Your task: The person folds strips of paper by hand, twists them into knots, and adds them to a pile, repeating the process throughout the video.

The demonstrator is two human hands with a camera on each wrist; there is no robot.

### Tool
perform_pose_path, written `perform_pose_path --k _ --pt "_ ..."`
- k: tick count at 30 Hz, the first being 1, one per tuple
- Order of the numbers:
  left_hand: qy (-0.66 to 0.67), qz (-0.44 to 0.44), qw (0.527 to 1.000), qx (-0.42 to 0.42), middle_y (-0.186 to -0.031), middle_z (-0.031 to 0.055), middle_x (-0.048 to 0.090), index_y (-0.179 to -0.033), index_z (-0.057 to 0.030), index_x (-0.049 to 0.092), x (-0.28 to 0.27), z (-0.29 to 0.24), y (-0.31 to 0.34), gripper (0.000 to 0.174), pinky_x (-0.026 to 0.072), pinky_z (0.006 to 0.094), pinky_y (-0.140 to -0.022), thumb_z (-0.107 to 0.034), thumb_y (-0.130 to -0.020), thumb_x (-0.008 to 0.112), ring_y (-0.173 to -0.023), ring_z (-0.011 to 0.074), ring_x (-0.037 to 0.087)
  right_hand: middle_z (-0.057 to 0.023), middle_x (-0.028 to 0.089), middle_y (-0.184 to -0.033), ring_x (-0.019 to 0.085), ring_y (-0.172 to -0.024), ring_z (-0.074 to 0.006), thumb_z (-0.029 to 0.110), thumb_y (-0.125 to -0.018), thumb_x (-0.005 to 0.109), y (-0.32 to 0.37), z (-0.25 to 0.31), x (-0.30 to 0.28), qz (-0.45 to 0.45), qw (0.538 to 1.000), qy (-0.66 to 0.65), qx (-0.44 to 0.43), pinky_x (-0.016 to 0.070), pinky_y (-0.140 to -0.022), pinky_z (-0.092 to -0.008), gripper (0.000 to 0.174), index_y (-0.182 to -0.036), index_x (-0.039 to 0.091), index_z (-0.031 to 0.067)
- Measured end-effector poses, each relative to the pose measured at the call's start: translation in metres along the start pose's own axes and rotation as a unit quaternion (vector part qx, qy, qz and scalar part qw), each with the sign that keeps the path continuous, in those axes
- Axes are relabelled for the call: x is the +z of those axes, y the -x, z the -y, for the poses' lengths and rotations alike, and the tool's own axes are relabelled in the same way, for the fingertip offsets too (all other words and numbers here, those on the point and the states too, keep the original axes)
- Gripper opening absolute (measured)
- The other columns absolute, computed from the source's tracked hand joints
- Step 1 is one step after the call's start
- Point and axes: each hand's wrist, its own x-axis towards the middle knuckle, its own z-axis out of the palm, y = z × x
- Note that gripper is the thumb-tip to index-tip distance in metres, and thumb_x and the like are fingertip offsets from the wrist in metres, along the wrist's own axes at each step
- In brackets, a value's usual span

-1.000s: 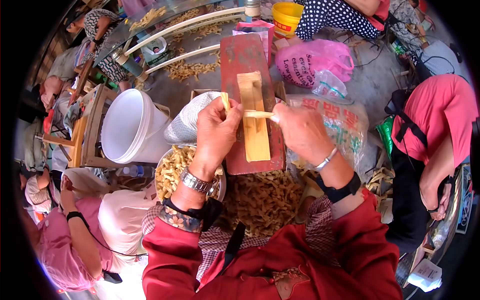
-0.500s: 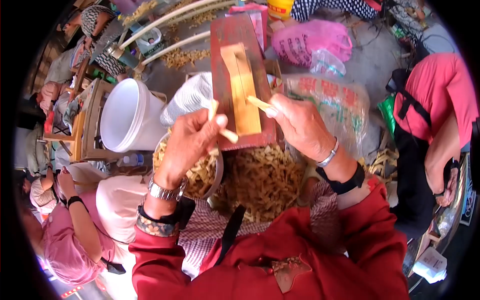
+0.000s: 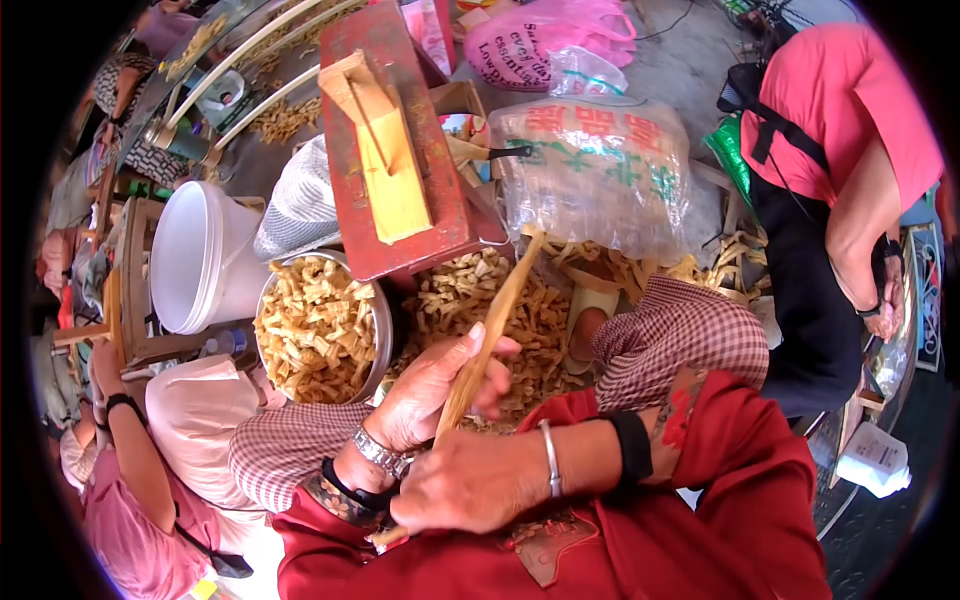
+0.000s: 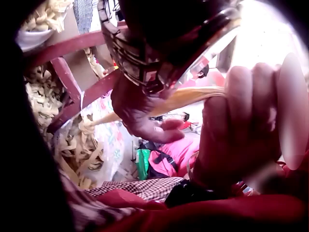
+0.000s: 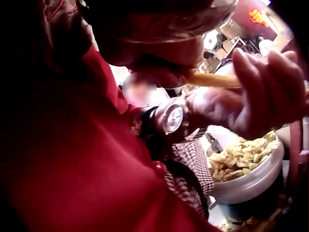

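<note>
A long tan strip (image 3: pixel 495 330) slants across the head view, its upper end near the clear plastic bag. My left hand (image 3: pixel 430 392) has the strip between thumb and curled fingers. Crossing in front of the left wrist, my right hand (image 3: pixel 468 485) grips the strip lower down, and a short end sticks out below that fist. In the left wrist view the strip (image 4: pixel 186 98) runs past my left hand (image 4: pixel 137 113) into my right fist (image 4: pixel 241 116). The right wrist view shows the strip (image 5: pixel 212 79) between my right hand (image 5: pixel 164 55) and left hand (image 5: pixel 263 94).
A yellow wooden block (image 3: pixel 400 205) lies on the red bench (image 3: pixel 350 235). Around it are a metal bowl (image 3: pixel 382 335) of knotted pieces, a white bucket (image 3: pixel 185 260), a plastic bag (image 3: pixel 600 185) and a loose pile (image 3: pixel 480 280). A seated person (image 3: pixel 830 110) is at right.
Both hands have come down from the bench toward the lap, and the right has crossed over the left wrist. A long strip now stretches between them; the short pieces held before are not distinguishable.
</note>
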Motion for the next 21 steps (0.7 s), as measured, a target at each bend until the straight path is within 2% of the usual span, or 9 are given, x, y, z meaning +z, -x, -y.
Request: perform_pose_path --k 2,6,7,9,12,15,16,20,21 --pt "0.044 -0.011 0.999 0.006 -0.058 -0.0056 0.034 -0.107 -0.0020 0.053 0.003 -0.001 -0.005 0.039 0.0285 0.0176 -0.040 -0.038 -0.097 0.046 -0.045 0.0031 0.028 -0.0047 0.051 -0.065 0.058 -0.060 -0.0216 0.016 -0.083 0.055 0.002 0.005 0.010 0.005 1.000 -0.006 -0.012 0.0438 -0.048 -0.0353 0.013 -0.079 0.047 0.0062" --pt "-0.064 -0.068 0.994 0.057 -0.053 -0.0093 0.028 -0.086 -0.0071 0.049 0.014 -0.009 0.015 0.024 0.0179 0.0208 -0.035 -0.027 -0.099 0.044 -0.040 0.0027 0.021 -0.0029 0.046 -0.068 0.054 -0.061 -0.0191 0.017 -0.082 0.055 -0.009 0.018 -0.014 -0.100 0.995 0.004 -0.002 0.0422 -0.047 -0.0338 0.013 -0.076 0.047 0.0075" --pt "-0.127 -0.052 0.988 0.074 -0.056 -0.0071 0.035 -0.085 -0.0065 0.052 0.010 -0.010 0.023 0.025 0.0277 0.0202 -0.039 -0.026 -0.099 0.044 -0.044 0.0045 0.033 -0.0034 0.047 -0.067 0.053 -0.059 -0.0197 0.017 -0.083 0.055 -0.009 0.014 -0.021 -0.118 0.993 0.000 -0.002 0.0425 -0.048 -0.0321 0.012 -0.077 0.050 0.0074" --pt "-0.355 -0.136 0.901 0.208 -0.065 0.0001 0.049 -0.084 -0.0043 0.055 0.009 0.001 0.031 0.025 0.0420 0.0250 -0.052 -0.026 -0.095 0.049 -0.057 0.0123 0.049 -0.0074 0.056 -0.076 0.058 -0.066 -0.0232 0.009 -0.081 0.059 -0.010 0.004 -0.042 -0.225 0.973 0.034 0.046 0.0463 -0.054 -0.0306 0.007 -0.084 0.055 0.0034" --pt "-0.372 -0.182 0.858 0.303 -0.092 0.0137 0.060 -0.099 -0.0025 0.059 0.022 0.001 0.061 0.023 0.0464 0.0361 -0.070 -0.016 -0.081 0.058 -0.081 0.0248 0.058 -0.0108 0.061 -0.085 0.063 -0.077 -0.0271 0.005 -0.080 0.063 -0.010 0.005 -0.060 -0.303 0.947 0.070 0.080 0.0504 -0.060 -0.0337 0.010 -0.088 0.058 -0.0003" --pt "-0.350 -0.196 0.857 0.323 -0.092 0.0109 0.061 -0.101 -0.0008 0.059 0.032 0.004 0.087 0.021 0.0471 0.0355 -0.072 -0.009 -0.082 0.055 -0.080 0.0238 0.059 -0.0108 0.061 -0.084 0.063 -0.077 -0.0269 0.007 -0.081 0.064 -0.017 0.006 -0.060 -0.337 0.937 0.065 0.068 0.0505 -0.060 -0.0340 0.011 -0.087 0.058 0.0002" --pt "-0.393 -0.148 0.824 0.381 -0.088 0.0073 0.062 -0.099 0.0009 0.057 0.021 0.010 0.092 0.017 0.0463 0.0318 -0.070 0.000 -0.084 0.050 -0.076 0.0203 0.058 -0.0107 0.061 -0.085 0.063 -0.077 -0.0266 0.007 -0.081 0.064 -0.018 0.009 -0.060 -0.349 0.932 0.063 0.066 0.0504 -0.059 -0.0337 0.011 -0.088 0.058 0.0003" --pt "-0.198 -0.256 0.822 0.469 -0.100 0.0098 0.058 -0.112 0.0021 0.049 0.028 0.033 0.097 0.023 0.0462 0.0267 -0.076 -0.003 -0.089 0.051 -0.092 0.0161 0.056 -0.0087 0.053 -0.079 0.058 -0.073 -0.0281 0.010 -0.078 0.062 -0.023 0.022 -0.063 -0.349 0.929 0.070 0.097 0.0475 -0.057 -0.0372 0.013 -0.085 0.050 0.0061" --pt "-0.315 -0.230 0.807 0.443 -0.096 0.0080 0.057 -0.106 0.0015 0.052 0.023 0.024 0.095 0.018 0.0450 0.0251 -0.069 -0.003 -0.089 0.053 -0.084 0.0136 0.055 -0.0093 0.053 -0.079 0.058 -0.073 -0.0283 0.011 -0.079 0.061 -0.020 0.018 -0.065 -0.334 0.930 0.080 0.133 0.0473 -0.057 -0.0380 0.013 -0.085 0.050 0.0063"
